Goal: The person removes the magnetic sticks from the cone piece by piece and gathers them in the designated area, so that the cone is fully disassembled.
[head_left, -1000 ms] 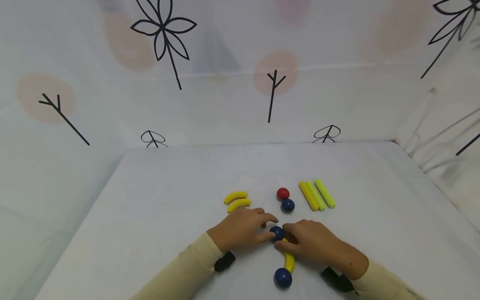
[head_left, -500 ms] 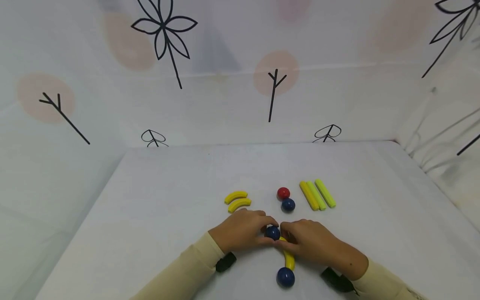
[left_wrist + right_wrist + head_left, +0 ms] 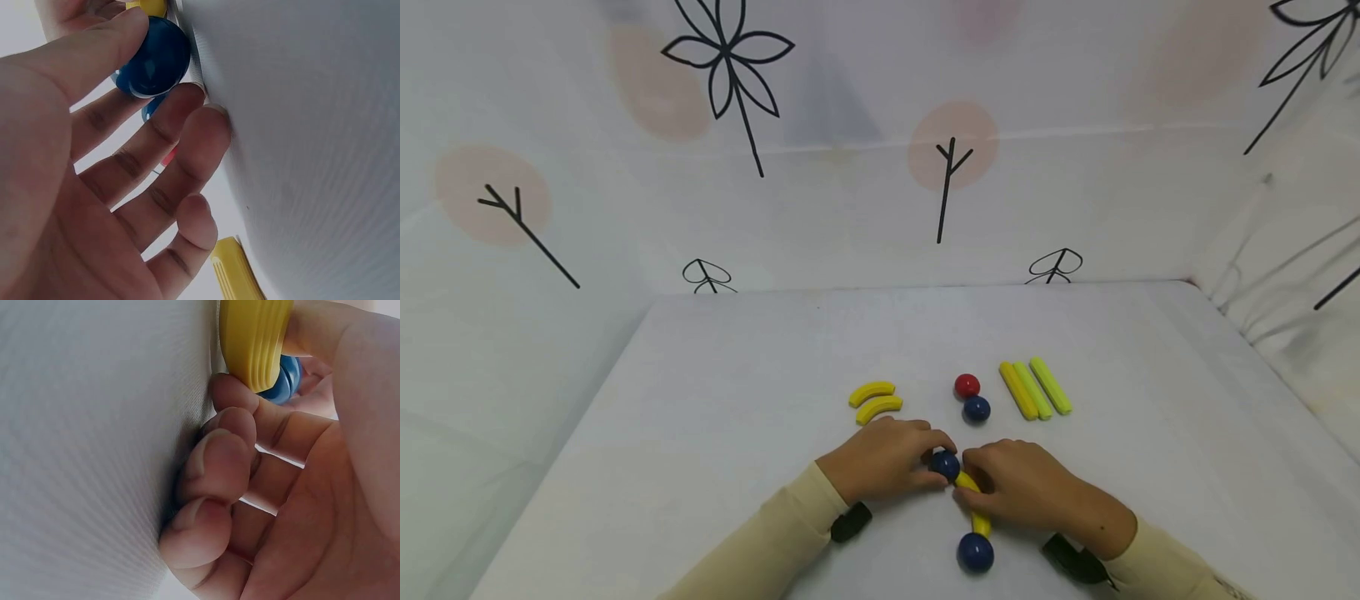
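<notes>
My left hand [image 3: 887, 460] pinches a glossy blue ball [image 3: 944, 467] between thumb and fingers; the left wrist view shows this ball [image 3: 161, 59] close to the white surface. Just to the right, my right hand [image 3: 1022, 483] holds a curved yellow stick [image 3: 981, 523] between thumb and forefinger. Ridges run along the stick [image 3: 253, 344] in the right wrist view. Its far end meets the ball in my left hand. At its near end, touching it, sits a second blue ball [image 3: 975, 553]. My right hand covers part of the stick's middle.
Beyond my left hand lie two curved yellow sticks [image 3: 878, 407]. A red ball [image 3: 967, 387] and another blue ball [image 3: 977, 409] sit together past both hands. Three straight yellow and lime sticks [image 3: 1032, 390] lie to their right on the white table [image 3: 737, 358].
My left thumb and fingers have closed around the far blue ball, which has shifted slightly left. The near blue ball has moved a little to the right with the stick's end.
</notes>
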`<state>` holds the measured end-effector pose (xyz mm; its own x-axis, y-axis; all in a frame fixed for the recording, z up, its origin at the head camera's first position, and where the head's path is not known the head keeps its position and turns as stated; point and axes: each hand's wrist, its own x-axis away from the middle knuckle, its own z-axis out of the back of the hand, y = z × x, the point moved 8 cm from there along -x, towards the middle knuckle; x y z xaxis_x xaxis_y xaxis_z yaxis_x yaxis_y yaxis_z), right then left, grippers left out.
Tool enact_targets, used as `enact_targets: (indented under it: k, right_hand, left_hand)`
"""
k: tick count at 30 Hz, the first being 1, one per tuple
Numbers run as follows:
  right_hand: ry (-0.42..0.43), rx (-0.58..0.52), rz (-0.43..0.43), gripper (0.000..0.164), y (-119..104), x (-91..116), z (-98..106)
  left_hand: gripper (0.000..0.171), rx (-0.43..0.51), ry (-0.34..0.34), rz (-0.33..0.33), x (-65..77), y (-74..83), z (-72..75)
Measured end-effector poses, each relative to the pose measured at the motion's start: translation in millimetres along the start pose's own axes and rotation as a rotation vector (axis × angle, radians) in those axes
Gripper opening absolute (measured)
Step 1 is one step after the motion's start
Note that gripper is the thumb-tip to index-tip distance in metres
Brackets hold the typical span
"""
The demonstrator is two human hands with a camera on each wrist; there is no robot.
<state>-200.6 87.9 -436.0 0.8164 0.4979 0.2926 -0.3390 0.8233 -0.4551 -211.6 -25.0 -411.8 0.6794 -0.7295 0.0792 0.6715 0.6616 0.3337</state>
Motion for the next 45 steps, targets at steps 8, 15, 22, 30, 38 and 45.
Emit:
enact_targets:
  k: [8, 15, 22, 30, 38, 45]
  right_hand:
    - [-0.001, 0.020, 0.005, 0.023, -0.6, -0.8, -0.3]
    - [-0.003, 0.013, 0.007, 0.026, 0.0, 0.4, -1.4]
    - [0.008, 0.013, 0.002, 0.028, 2.2, 0.7, -1.1]
    - [0.018, 0.001, 0.033, 0.028, 0.3, 0.7, 1.3]
    - [0.033, 0.017, 0.050, 0.029, -2.2, 0.1, 2.7]
    - [0.025, 0.015, 0.045, 0.029, -2.2, -0.6, 1.5]
  left_hand:
    - [0.041, -0.048, 0.016, 0.042, 1.8, -6.4, 3.8]
    - [0.041, -0.101, 0.070, 0.080, 1.5, -13.2, 9.5]
    - [0.041, -0.149, 0.207, 0.169, -10.5, -22.7, 29.0]
    - [0.038, -0.206, 0.219, 0.213, -33.6, -17.2, 32.7]
    - [0.040, -0.231, 0.180, 0.225, -41.5, -19.7, 25.2]
    - [0.044, -0.259, 0.164, 0.235, -39.8, -19.5, 23.5]
